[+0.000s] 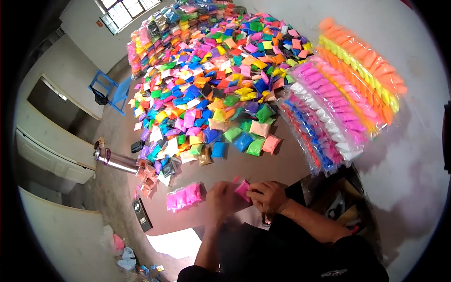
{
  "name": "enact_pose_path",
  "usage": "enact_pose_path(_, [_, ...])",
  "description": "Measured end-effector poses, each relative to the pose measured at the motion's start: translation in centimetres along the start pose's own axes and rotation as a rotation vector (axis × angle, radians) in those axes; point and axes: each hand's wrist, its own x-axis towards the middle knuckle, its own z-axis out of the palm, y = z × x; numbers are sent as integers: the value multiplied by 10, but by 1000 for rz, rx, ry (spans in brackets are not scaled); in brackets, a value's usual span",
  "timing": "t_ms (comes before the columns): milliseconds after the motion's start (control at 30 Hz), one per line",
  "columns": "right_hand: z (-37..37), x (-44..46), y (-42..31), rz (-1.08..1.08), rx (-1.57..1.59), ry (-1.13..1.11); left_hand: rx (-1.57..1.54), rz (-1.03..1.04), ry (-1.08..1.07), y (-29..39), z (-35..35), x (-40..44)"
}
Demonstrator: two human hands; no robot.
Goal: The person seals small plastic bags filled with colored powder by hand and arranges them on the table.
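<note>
Near the table's front edge, my right hand [268,196] is closed on a small pink packet [243,190], its fingers pinching the packet's right side. My left hand [219,199] is just left of that packet, blurred by motion, and what its fingers hold cannot be made out. A thin pink strip [236,179] shows between the two hands. To the left of my left hand lies a joined row of pink packets [184,197] in clear film.
A large pile of colourful packets [197,89] covers the table's far part. Long bagged strips of packets [329,103] lie at the right. At the left are a clear flask [117,161] and a black device [141,214]. An open box [345,202] stands at the lower right.
</note>
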Motion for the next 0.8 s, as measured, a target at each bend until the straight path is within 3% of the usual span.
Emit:
enact_pose_path(133, [3, 1, -3, -15, -18, 28, 7, 148, 75, -11, 9, -28])
enact_pose_path(300, [7, 0, -19, 2, -40, 40, 123, 106, 126, -31, 10, -33])
enact_pose_path(600, [2, 2, -46, 206, 58, 18, -125, 110, 146, -37, 11, -60])
enact_pose_path(700, [5, 4, -42, 280, 234, 55, -61, 130, 136, -30, 9, -67])
enact_pose_path(800, [1, 11, -39, 246, 193, 7, -57, 124, 130, -23, 12, -68])
